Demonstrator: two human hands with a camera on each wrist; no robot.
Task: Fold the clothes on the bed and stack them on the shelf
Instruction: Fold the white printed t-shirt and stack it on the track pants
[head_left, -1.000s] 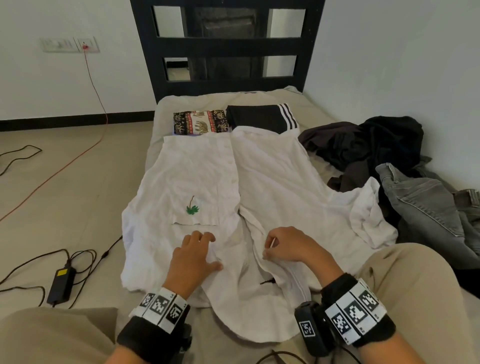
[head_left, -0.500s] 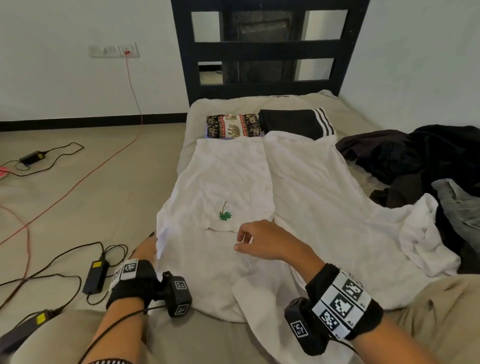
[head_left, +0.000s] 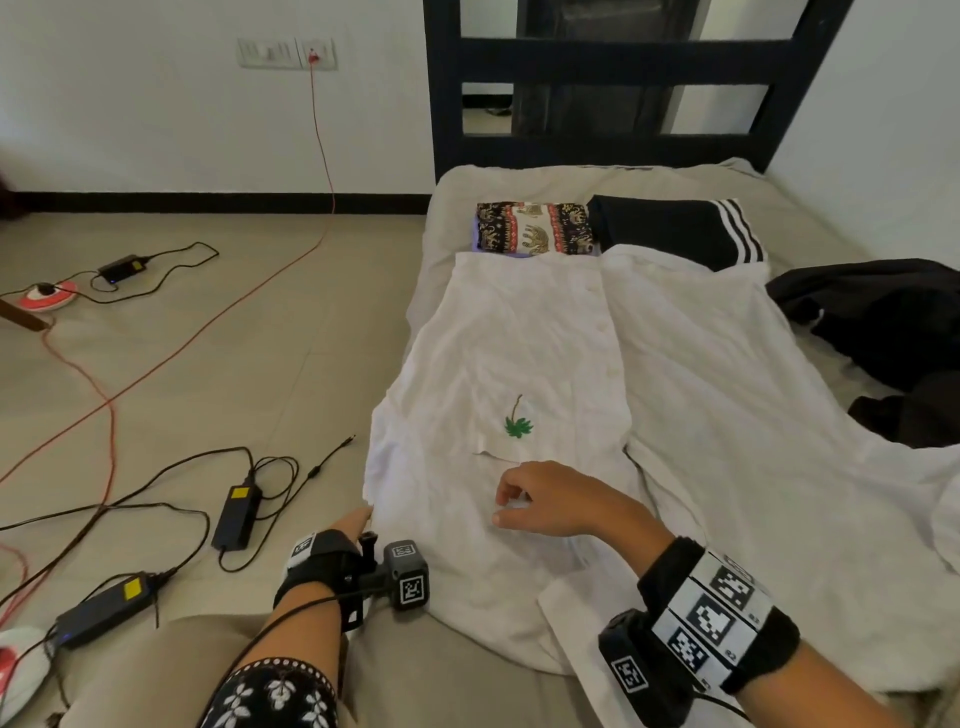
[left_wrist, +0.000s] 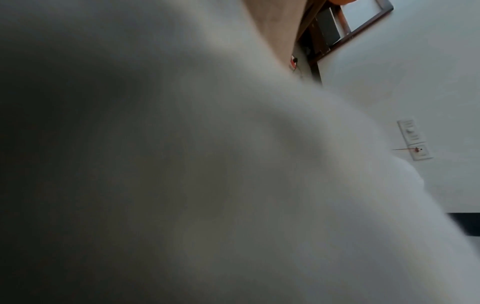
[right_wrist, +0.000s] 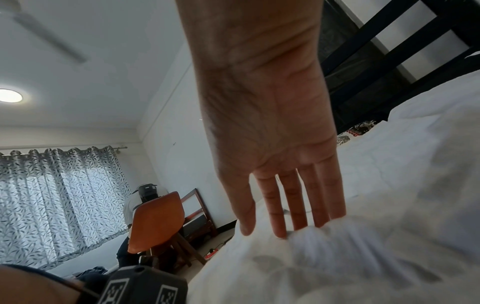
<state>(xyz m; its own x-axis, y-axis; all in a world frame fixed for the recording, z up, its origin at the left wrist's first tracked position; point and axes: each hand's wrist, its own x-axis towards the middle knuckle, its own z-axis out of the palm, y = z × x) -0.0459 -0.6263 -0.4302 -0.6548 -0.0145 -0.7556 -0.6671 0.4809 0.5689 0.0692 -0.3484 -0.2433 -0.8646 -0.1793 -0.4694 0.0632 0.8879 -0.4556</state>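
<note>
A white button shirt (head_left: 519, 338) with a small green palm on its pocket lies spread flat on the bed (head_left: 519, 179). My left hand (head_left: 356, 519) is at the shirt's left edge, its fingers hidden under the cloth. The left wrist view shows only blurred white shirt cloth (left_wrist: 233, 185). My right hand (head_left: 501, 508) rests on the shirt just below the pocket. In the right wrist view its fingers (right_wrist: 298, 205) are straight, their tips pressing into the white shirt cloth (right_wrist: 389, 205).
Folded elephant-print cloth (head_left: 535, 228) and a folded black garment with white stripes (head_left: 675, 231) lie at the bed's head, below a black frame (head_left: 623, 52). Dark clothes (head_left: 883, 322) are heaped at right. Cables and power adapters (head_left: 236, 514) lie on the floor at left.
My left hand left the top of the shirt and went to its left edge. My right hand crossed left from the button line to below the pocket. The view swung left.
</note>
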